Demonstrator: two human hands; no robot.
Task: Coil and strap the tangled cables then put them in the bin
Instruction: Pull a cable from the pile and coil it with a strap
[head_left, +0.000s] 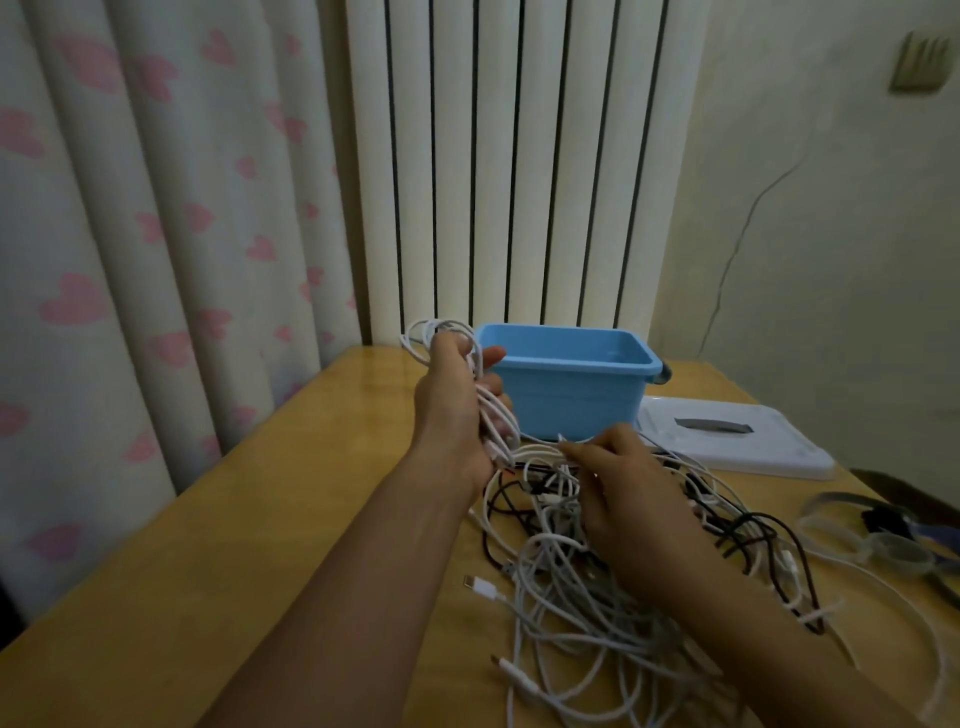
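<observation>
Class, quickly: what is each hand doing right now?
Left hand: closed around a white coil.
Right hand: fingers pinching a white cable from the tangle.

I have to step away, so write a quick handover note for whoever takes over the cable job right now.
Left hand: raised, gripping a part-wound white cable coil beside the blue bin.
Right hand: over the tangled cable pile, pinching a white strand.
Bin looks empty; its white lid lies to its right. Straps sit at the table's right edge.
Done: nothing strapped or binned.
Left: finish the coil, strap it, bin it, then the rest.
</observation>
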